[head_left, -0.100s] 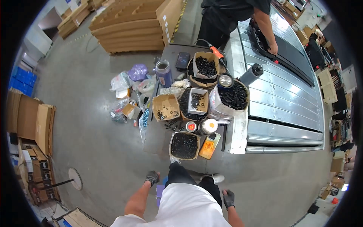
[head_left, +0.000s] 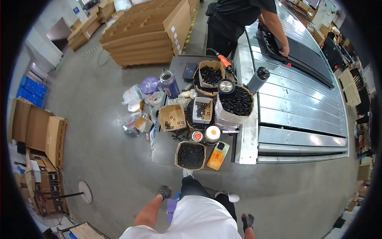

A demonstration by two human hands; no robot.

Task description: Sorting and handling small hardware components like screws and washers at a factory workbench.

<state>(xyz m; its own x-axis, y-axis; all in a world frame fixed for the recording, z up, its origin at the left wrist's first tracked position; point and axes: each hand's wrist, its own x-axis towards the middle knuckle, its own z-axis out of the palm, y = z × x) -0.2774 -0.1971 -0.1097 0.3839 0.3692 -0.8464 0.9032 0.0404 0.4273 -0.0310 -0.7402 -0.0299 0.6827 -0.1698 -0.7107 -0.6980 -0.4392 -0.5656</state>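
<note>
My left hand [head_left: 164, 192], in a dark grey glove with bare fingertips, hangs low beside my left leg. Its fingers are curled in, and nothing shows in them. On the other side of my white shirt, my right hand [head_left: 247, 220], gloved alike, hangs with curled fingers and no visible object. Neither hand touches the grey table [head_left: 165, 153] in front of me. Nearest on its edge stand an open box of small black parts [head_left: 191, 155] and a phone [head_left: 217, 156] in an orange-yellow case.
Farther back on the table are a white box of black parts [head_left: 235, 101], a carton of rings [head_left: 172, 118], a steel tumbler [head_left: 170, 84] and an orange power tool [head_left: 225, 62]. A co-worker [head_left: 238, 20] handles a long black part [head_left: 306, 59] on the metal conveyor [head_left: 286, 103].
The whole view has shifted slightly, and my right hand sits a little lower and farther right. The co-worker's hand stays at the long black part.
</note>
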